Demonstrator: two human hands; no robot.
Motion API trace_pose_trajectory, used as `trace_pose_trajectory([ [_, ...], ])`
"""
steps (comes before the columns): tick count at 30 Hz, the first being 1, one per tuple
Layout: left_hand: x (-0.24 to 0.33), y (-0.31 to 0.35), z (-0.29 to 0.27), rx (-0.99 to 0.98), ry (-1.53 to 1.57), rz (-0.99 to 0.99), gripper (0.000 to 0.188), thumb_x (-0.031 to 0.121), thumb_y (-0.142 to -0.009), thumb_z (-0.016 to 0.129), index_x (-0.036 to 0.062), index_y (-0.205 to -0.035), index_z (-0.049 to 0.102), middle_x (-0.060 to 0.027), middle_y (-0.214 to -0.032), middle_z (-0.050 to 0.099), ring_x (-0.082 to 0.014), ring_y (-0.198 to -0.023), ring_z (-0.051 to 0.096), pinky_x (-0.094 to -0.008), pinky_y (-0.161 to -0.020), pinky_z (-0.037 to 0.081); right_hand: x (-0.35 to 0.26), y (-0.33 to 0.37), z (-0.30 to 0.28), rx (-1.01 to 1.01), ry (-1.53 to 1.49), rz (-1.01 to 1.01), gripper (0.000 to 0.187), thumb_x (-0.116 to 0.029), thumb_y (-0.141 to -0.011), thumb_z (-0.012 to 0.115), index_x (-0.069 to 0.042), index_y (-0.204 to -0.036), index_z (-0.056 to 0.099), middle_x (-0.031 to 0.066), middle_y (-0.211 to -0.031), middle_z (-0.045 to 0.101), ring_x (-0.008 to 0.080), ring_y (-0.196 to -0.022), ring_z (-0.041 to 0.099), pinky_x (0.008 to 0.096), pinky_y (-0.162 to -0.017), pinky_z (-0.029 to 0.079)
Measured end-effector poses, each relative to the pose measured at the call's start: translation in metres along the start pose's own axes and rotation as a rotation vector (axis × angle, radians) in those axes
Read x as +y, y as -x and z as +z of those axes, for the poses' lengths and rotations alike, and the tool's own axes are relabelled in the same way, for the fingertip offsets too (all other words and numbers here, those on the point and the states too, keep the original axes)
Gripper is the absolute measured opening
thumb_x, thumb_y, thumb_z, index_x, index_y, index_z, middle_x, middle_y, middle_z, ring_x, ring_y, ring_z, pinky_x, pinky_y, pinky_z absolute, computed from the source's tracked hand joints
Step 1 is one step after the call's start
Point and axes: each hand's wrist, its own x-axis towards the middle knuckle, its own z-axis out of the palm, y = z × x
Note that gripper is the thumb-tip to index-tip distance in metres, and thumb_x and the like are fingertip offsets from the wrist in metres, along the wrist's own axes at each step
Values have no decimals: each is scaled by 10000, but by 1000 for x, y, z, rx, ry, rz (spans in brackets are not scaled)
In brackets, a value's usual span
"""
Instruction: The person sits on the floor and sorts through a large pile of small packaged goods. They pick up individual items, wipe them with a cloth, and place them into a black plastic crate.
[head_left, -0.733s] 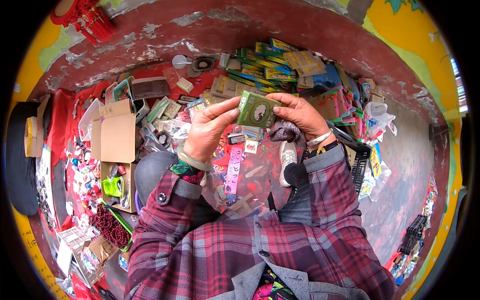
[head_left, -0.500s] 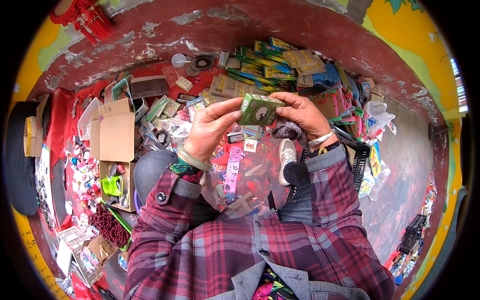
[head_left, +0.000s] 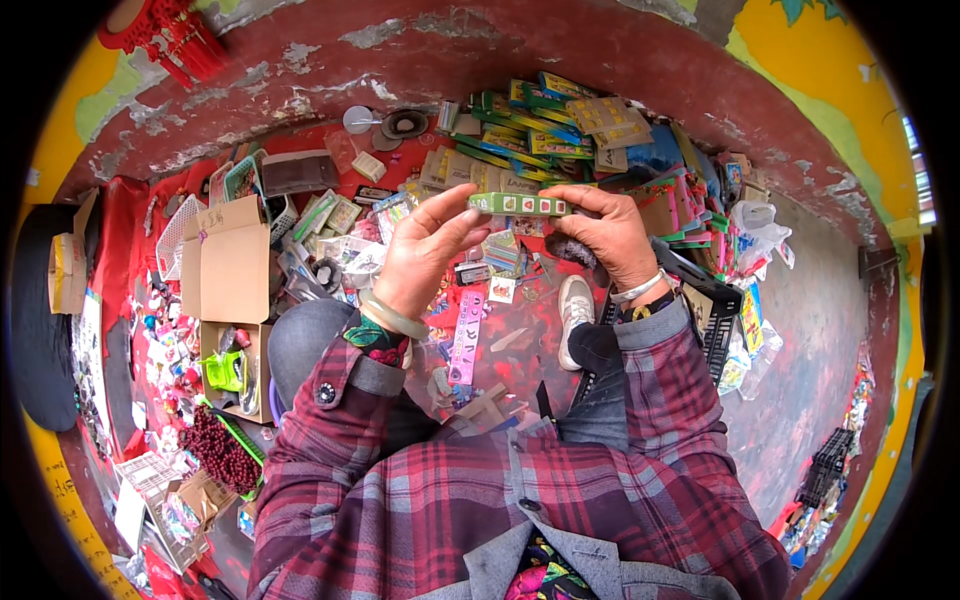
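At the left, dark red beads [head_left: 215, 455] lie heaped, and just beyond them stands an open cardboard box [head_left: 226, 260] with its flap raised and a bright green thing [head_left: 224, 371] inside. Next comes the left hand [head_left: 412, 262], a pale bangle [head_left: 391, 316] at its wrist; its fingers and thumb close on the left end of a small green box [head_left: 522, 204]. Below, a pink strip [head_left: 465, 338] lies on the floor. The green box is between the hands, raised above the clutter, a narrow side with small pictures facing up. The right hand [head_left: 617, 240] grips its other end. A dark fuzzy cloth [head_left: 571, 250] shows beside that hand; whether it is held, I cannot tell. Farther right sit a black crate [head_left: 722, 325] and a white plastic bag [head_left: 757, 238].
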Motion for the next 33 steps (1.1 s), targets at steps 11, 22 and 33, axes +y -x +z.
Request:
trace_pose_trajectory([
  [11, 2, 0, -3, -85, -511, 168, 253, 106, -899, 575, -36, -1106, 608, -84, -929, 655, -118, -810, 624, -232, -719, 511, -2, -1, -16, -112, 115, 37, 315, -78, -828, 615, 33, -1122, 585, 47, -982, 613, 89, -854, 562, 218, -744, 456],
  [22, 6, 3, -3, -104, -278, -81, 232, 113, -889, 587, -47, -1053, 627, -84, -889, 660, -126, -784, 626, -256, -718, 531, -12, 3, -15, -160, 5, 171, 325, -63, -844, 577, 61, -1144, 557, 73, -1059, 600, 118, -946, 563, 244, -836, 454],
  [33, 13, 2, -8, -148, -274, -285, 195, 103, -841, 640, -51, -960, 629, -94, -833, 659, -158, -713, 650, -249, -670, 543, -11, 5, -17, -235, 47, 186, 328, -75, -842, 592, 52, -1142, 565, 68, -1017, 625, 118, -900, 588, 243, -796, 478],
])
